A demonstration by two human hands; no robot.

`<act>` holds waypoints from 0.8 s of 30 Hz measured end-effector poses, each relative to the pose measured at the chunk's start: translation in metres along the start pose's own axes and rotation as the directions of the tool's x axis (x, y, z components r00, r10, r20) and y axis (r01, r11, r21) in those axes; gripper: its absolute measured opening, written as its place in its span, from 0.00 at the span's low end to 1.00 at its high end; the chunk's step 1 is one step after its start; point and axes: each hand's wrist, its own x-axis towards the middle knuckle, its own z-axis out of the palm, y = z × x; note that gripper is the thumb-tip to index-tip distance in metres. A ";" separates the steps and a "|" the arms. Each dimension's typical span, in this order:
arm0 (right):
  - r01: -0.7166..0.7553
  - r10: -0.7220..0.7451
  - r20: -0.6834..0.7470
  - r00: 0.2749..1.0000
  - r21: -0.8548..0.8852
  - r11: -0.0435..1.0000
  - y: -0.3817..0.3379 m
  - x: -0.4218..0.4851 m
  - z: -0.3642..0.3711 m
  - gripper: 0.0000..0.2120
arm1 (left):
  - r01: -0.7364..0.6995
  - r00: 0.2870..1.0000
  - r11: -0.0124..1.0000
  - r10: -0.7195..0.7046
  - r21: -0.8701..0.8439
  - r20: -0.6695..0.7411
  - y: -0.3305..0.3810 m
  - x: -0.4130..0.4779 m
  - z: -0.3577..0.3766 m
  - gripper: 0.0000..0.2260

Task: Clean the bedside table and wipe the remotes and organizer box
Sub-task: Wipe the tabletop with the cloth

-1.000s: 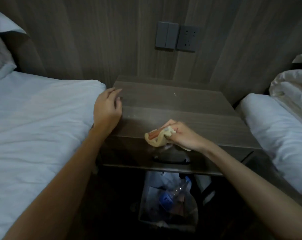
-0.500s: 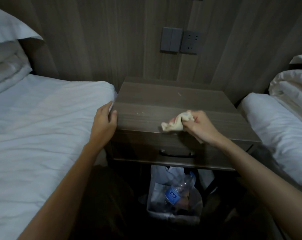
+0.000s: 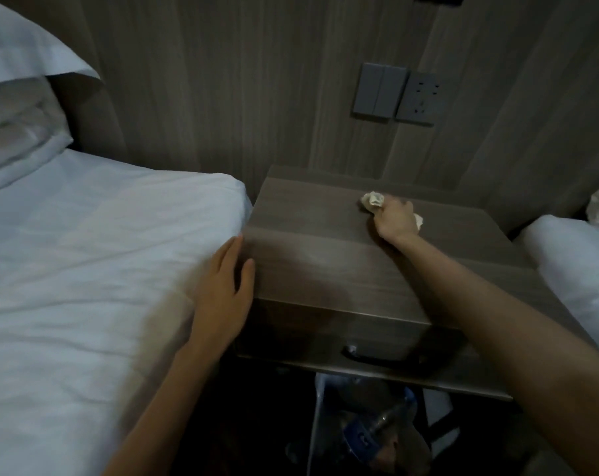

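The brown wooden bedside table [image 3: 318, 255] stands between two beds, its top bare. My right hand [image 3: 394, 219] reaches to the back of the tabletop and grips a crumpled pale yellow cloth [image 3: 372, 200], pressing it on the wood. My left hand [image 3: 224, 293] lies flat with straight fingers against the table's left edge, beside the mattress. No remotes or organizer box are in view.
A white-sheeted bed [image 3: 85, 269] with pillows [image 3: 13, 108] fills the left; another white bed [image 3: 573, 262] is on the right. A switch and socket [image 3: 397, 94] sit on the wood wall. Below the drawer handle [image 3: 380, 359], a bin bag holds a plastic bottle [image 3: 377, 431].
My right hand slid the cloth from the table's front edge to the back. My left hand stayed at the table's left edge. The camera moved closer and left.
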 end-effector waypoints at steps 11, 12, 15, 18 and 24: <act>0.052 -0.052 0.159 0.986 0.010 0.999 -0.035 0.061 0.020 0.20 | -0.014 1.000 1.000 0.014 -0.003 0.025 -0.003 0.003 0.000 0.21; 0.083 -0.089 0.175 0.980 0.040 0.996 -0.046 0.057 0.023 0.20 | -0.015 1.000 1.000 0.015 -0.001 0.026 -0.003 0.003 0.000 0.21; 0.237 -0.269 0.222 0.937 0.158 0.959 -0.075 0.034 0.030 0.17 | -0.021 0.999 1.000 0.020 0.011 0.027 -0.004 0.003 0.000 0.21; 0.350 -0.445 0.281 0.850 0.328 0.877 -0.090 0.009 0.037 0.18 | 0.001 0.999 1.000 -0.001 0.013 0.040 -0.003 0.003 0.000 0.21; 0.443 -0.630 0.300 0.716 0.502 0.743 -0.088 -0.047 0.022 0.18 | 0.027 0.997 1.000 -0.027 0.010 0.068 0.001 0.001 -0.003 0.22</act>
